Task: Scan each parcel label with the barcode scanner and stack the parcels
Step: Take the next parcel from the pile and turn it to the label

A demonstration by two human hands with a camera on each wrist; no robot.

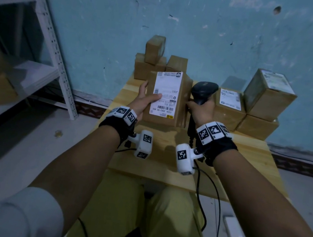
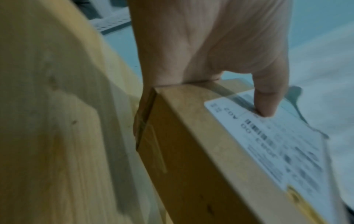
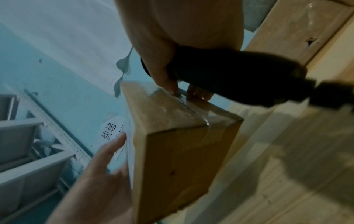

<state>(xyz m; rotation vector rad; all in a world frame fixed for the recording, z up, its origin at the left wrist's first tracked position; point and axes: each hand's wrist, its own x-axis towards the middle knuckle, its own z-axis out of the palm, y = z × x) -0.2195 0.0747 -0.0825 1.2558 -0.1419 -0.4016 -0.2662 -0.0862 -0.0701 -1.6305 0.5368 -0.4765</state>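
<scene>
A brown cardboard parcel (image 1: 180, 103) with a white shipping label (image 1: 166, 93) is held above the wooden table (image 1: 246, 161), label facing up toward me. My left hand (image 1: 144, 98) grips its left side, thumb (image 2: 268, 97) pressed on the label (image 2: 272, 141). My right hand (image 1: 201, 109) holds the black barcode scanner (image 1: 203, 91) by its handle, right beside the parcel's right edge; its fingertips (image 3: 170, 84) touch the taped side of the parcel (image 3: 182, 151). The scanner (image 3: 239, 75) head points away, toward the wall.
Several brown parcels (image 1: 155, 62) are stacked at the table's far left. More labelled parcels (image 1: 262, 101) are stacked at the far right. A grey metal shelf rack (image 1: 47, 42) stands to the left. Cables (image 1: 207, 195) hang from the table's front edge.
</scene>
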